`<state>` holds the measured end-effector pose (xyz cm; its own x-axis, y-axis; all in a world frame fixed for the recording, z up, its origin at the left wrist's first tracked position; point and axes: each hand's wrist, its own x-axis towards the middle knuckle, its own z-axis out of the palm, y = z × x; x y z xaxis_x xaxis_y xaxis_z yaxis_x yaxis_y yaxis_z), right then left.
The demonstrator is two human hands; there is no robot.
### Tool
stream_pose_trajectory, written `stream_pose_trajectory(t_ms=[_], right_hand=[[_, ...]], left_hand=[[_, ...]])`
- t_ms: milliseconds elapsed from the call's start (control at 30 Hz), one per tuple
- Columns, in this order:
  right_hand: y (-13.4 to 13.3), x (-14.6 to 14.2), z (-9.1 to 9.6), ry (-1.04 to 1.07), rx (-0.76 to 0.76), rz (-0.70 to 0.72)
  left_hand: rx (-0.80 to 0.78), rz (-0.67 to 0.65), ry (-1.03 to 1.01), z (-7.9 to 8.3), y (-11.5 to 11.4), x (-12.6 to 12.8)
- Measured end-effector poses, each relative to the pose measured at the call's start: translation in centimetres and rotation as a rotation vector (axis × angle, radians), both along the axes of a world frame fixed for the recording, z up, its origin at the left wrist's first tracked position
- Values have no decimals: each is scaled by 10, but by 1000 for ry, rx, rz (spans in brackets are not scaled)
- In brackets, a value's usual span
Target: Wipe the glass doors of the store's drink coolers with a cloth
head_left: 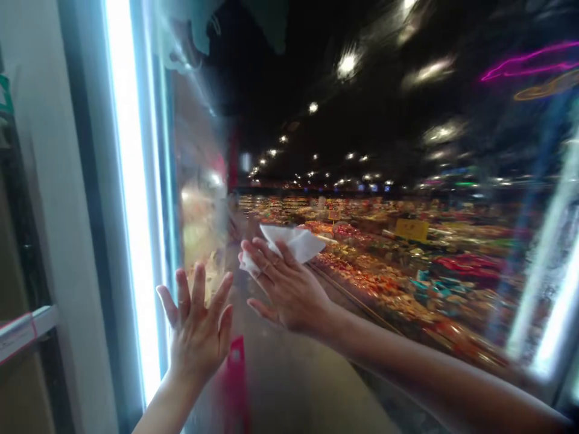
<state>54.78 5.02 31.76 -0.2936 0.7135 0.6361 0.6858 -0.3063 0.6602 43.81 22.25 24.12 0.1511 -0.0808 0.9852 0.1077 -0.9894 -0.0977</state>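
A large glass door fills the view, with a store's reflected lights and produce displays showing in it. My right hand presses a crumpled white cloth flat against the glass near the middle, its fingers stretched over the cloth. My left hand rests lower left with its fingers spread open on the glass, next to the door's edge, and holds nothing.
A bright vertical light strip runs along the door frame on the left. A second lit strip stands at the far right. A red handle or tag sits low on the glass beside my left wrist. A shelf edge shows at far left.
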Motion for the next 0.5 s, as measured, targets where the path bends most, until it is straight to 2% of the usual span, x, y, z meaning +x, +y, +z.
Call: stream_pose_trajectory(t_ms=[67, 200, 267, 367, 500], right_hand=[[4, -1, 19, -20, -10, -21], [10, 0, 55, -124, -163, 23], [14, 0, 69, -134, -150, 22], [20, -3, 82, -150, -146, 27], [27, -7, 98, -248, -309, 51]], left_hand=[[-14, -21, -24, 6, 0, 3], [-32, -71, -53, 12, -4, 9], [-29, -88, -76, 13, -6, 12], [-42, -105, -123, 12, -10, 16], [-43, -116, -141, 14, -14, 19]])
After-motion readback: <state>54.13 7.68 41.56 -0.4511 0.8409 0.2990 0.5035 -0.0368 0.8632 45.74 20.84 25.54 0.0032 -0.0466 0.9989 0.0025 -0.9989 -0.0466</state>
